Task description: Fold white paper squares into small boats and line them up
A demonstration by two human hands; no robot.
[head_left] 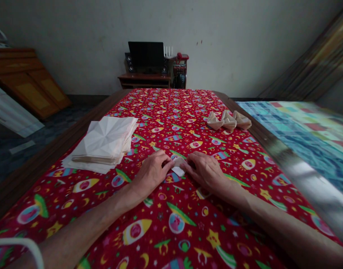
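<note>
Both my hands rest on a red cloth with a rocket pattern [171, 112], close together near its middle. Between them lies a small folded white paper piece [178, 167]. My left hand [152, 172] pinches its left side with curled fingers. My right hand [205, 171] presses on its right side, fingers bent over it. Most of the paper is hidden under my fingers.
A stack of creased white paper sheets [105, 144] lies to the left of my hands. Three folded beige paper shapes [229, 120] sit at the far right of the cloth. Beyond are a dark monitor on a low stand [146, 56], a wooden cabinet [28, 80] and a blue patterned mat [303, 130].
</note>
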